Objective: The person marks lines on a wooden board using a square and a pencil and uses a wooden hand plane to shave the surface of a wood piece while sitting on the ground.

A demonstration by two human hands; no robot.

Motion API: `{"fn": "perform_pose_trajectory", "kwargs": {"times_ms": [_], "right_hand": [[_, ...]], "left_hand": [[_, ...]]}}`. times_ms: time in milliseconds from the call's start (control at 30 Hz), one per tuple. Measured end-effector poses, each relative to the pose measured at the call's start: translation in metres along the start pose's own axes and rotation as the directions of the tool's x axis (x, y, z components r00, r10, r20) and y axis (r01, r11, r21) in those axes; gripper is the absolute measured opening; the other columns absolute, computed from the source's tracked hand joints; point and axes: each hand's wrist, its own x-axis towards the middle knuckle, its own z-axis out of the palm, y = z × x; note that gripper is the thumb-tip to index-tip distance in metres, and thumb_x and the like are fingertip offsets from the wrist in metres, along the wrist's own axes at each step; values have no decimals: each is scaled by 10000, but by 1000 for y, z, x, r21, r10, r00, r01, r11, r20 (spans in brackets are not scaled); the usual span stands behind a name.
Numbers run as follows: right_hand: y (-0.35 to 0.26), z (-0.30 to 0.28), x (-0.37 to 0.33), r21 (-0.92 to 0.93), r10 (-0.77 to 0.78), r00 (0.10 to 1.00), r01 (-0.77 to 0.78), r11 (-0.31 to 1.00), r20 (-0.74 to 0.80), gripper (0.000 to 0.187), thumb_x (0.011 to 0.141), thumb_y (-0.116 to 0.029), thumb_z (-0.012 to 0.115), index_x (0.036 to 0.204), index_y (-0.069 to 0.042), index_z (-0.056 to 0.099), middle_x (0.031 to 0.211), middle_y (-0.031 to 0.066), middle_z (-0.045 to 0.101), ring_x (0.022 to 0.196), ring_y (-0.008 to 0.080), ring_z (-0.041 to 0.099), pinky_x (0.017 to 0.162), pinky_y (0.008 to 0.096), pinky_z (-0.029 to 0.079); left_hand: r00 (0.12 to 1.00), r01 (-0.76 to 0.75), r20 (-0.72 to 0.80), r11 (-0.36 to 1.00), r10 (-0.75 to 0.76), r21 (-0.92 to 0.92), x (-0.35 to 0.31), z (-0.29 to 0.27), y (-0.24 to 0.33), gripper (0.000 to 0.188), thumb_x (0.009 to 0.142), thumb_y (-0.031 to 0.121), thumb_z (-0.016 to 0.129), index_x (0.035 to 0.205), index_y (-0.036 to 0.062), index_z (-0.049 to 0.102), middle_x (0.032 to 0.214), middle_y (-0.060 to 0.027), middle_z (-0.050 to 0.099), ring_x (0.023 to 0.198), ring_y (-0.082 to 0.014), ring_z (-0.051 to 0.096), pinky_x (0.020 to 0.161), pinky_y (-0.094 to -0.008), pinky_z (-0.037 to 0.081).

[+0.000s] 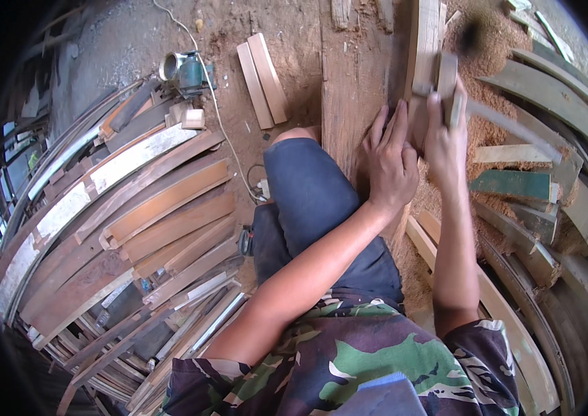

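My left hand (392,163) lies over the edge of a broad worn plank (346,104), its fingers stretched forward against a narrow brown wood piece (416,121). Closed around a rectangular wooden block (448,71) is my right hand (445,132), just right of that piece. A pale thin strip (516,130), smeared by motion, juts out to the right beside this hand; whether it joins the block I cannot tell. A long squared timber (424,45) runs away from me beyond the fingertips. My palms hide part of the wood beneath them.
Sawdust (491,59) heaps to the right, among stacked boards (550,90) and a green-faced offcut (512,184). Two planed strips (263,82) lie on the ground ahead. A green power tool (191,71) stands near a pale cord (214,104). Piled boards (162,201) fill the left.
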Motion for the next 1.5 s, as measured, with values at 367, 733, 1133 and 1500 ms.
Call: {"fn": "perform_pose_trajectory", "kwargs": {"times_ms": [367,733,1133,1500], "right_hand": [[3,0,31,15,84,996,-85,996,38,578,1105,-397,533,1613,-194,347,1309,310,658,1185,518,654,954,571,537],[3,-4,-13,60,67,996,-70,996,55,605,1103,-292,533,1649,-174,300,1354,301,626,1231,471,631,1003,561,503],[-2,-14,-7,134,-51,999,52,990,-5,661,985,-148,698,1578,-94,409,1169,200,695,1055,314,695,896,463,571],[-100,-160,73,882,-466,854,19,471,230,535,1043,-258,599,1492,2,470,1195,202,663,1016,248,668,869,359,573]], "left_hand": [[1000,-15,-11,1000,14,-17,0,2,1,650,961,129,391,1575,-80,427,1585,-257,495,1528,-439,359,1248,-531,257],[1000,-26,11,999,27,-43,0,1,-2,700,934,167,385,1579,-103,397,1614,-259,464,1533,-467,334,1252,-551,229],[1000,-4,24,1000,4,7,-1,-1,0,682,950,138,425,1592,-89,383,1610,-251,471,1531,-459,340,1239,-562,234],[997,-8,-77,996,15,92,1,4,7,737,901,252,597,1539,-87,452,1454,-275,590,1470,-437,418,1215,-569,301]]}}
